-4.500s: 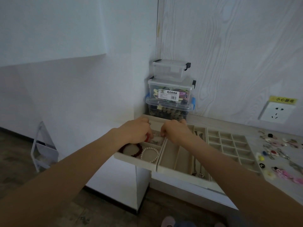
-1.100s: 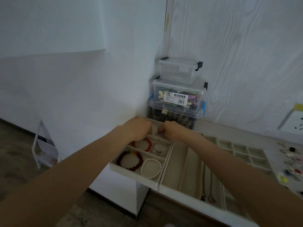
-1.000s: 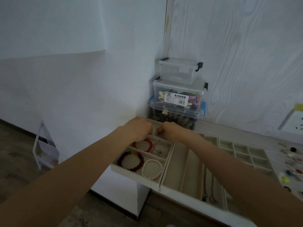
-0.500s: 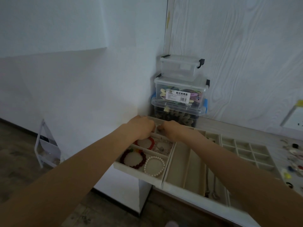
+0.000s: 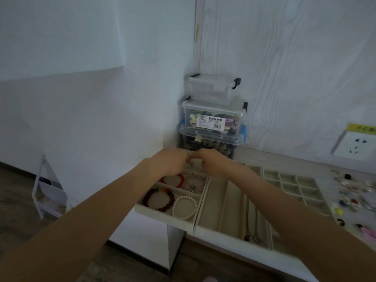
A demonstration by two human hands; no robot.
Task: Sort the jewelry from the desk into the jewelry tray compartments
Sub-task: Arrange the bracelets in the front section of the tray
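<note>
Three beige jewelry trays lie side by side on the desk. The left tray (image 5: 162, 217) holds a dark red bead bracelet (image 5: 158, 199), a pearl bracelet (image 5: 185, 207), a red bracelet (image 5: 173, 180) and silvery chains (image 5: 193, 184). My left hand (image 5: 171, 161) and my right hand (image 5: 211, 161) meet over its far compartment, fingers curled, fingertips pinching a small pale jewelry piece that is barely visible. The middle tray (image 5: 223, 202) has long slots with necklaces (image 5: 250, 220). The grid tray (image 5: 295, 186) sits to the right.
Loose jewelry (image 5: 350, 192) is scattered on the desk at the far right. Three stacked clear storage boxes (image 5: 213, 119) stand in the corner just behind my hands. A wall socket (image 5: 356, 145) is at the right. The left tray overhangs the desk edge; a white rack (image 5: 48, 192) stands on the floor.
Both hands stayed over the far compartment of the left tray and drew closer until the fingertips meet. The bracelets in the tray have not moved.
</note>
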